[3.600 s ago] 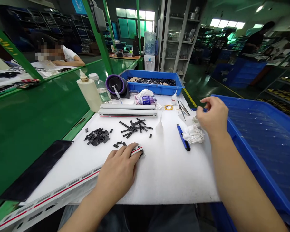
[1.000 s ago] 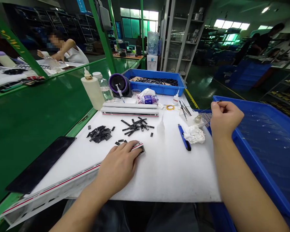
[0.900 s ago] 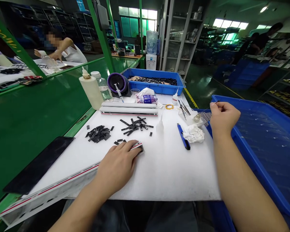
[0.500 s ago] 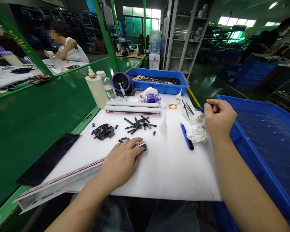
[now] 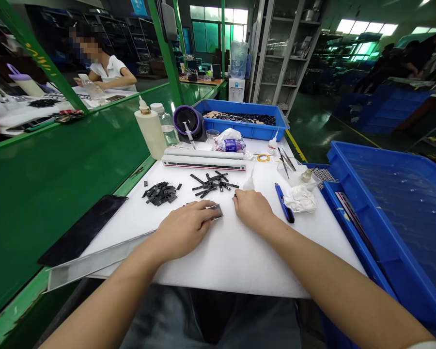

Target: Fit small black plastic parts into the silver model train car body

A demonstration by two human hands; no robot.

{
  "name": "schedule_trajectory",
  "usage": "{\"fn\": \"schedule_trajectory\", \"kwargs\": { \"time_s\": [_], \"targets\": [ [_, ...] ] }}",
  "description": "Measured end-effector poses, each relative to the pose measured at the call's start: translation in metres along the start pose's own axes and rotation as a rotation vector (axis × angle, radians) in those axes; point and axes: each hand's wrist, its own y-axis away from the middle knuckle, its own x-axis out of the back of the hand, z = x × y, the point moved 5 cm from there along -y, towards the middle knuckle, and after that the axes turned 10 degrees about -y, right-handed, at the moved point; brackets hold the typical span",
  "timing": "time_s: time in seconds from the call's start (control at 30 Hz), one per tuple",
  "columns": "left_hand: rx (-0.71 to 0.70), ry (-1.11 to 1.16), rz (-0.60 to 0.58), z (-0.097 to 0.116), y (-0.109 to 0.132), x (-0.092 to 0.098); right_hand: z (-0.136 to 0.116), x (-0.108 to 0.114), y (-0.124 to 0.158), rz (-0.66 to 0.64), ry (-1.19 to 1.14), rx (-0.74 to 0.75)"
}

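Observation:
My left hand (image 5: 183, 228) is closed over the far end of a long, pale channel-shaped strip (image 5: 94, 261), which slants towards the lower left with its hollow grey inside facing up. Just right of that end, my right hand (image 5: 253, 209) is pinched shut on a small black piece (image 5: 235, 196), mostly hidden by the fingertips. Beyond my hands lie a pile of flat black pieces (image 5: 162, 194) and a heap of narrow black strips (image 5: 211, 184). A small white dropper bottle (image 5: 249, 182) stands right behind my right hand.
A blue knife (image 5: 284, 203) and crumpled white cloth (image 5: 301, 199) lie to the right. White red-striped strips (image 5: 204, 162) rest at the back, before a blue bin (image 5: 240, 130). Large blue trays (image 5: 396, 203) flank the table's right edge. A person (image 5: 111, 72) sits beyond the green partition.
My right hand has come from the right side of the table to beside the strip's end. The strip has rolled, so its hollow inside shows instead of the red-striped side.

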Motion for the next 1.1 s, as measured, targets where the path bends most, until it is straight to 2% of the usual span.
{"fn": "schedule_trajectory", "kwargs": {
  "time_s": [0.17, 0.4, 0.47, 0.6, 0.67, 0.77, 0.9, 1.0, 1.1],
  "targets": [
    [-0.002, 0.001, -0.023, -0.002, -0.002, -0.001, 0.001, 0.002, 0.001, 0.003, -0.006, 0.002],
    [0.001, 0.025, 0.010, -0.004, -0.001, -0.002, -0.007, 0.008, 0.014, 0.056, -0.075, 0.130],
    [0.012, 0.020, -0.006, -0.004, -0.002, -0.001, -0.006, 0.020, 0.017, 0.165, -0.173, 0.196],
    [-0.025, -0.032, -0.007, 0.004, 0.000, 0.001, 0.011, 0.058, 0.025, 0.537, -0.454, 0.322],
    [-0.054, -0.070, 0.030, 0.009, 0.005, 0.002, 0.025, 0.072, 0.028, 0.674, -0.527, 0.319],
    [-0.073, -0.147, 0.100, 0.015, 0.011, 0.001, 0.042, 0.083, 0.028, 0.779, -0.558, 0.273],
    [-0.108, -0.238, 0.175, 0.035, 0.001, 0.000, 0.057, 0.087, 0.025, 0.835, -0.578, 0.212],
    [-0.162, -0.286, 0.234, 0.062, -0.023, 0.001, 0.067, 0.087, 0.022, 0.860, -0.592, 0.157],
    [-0.230, -0.341, 0.230, 0.086, -0.045, -0.004, 0.076, 0.086, 0.018, 0.869, -0.596, 0.110]
  ]
}}
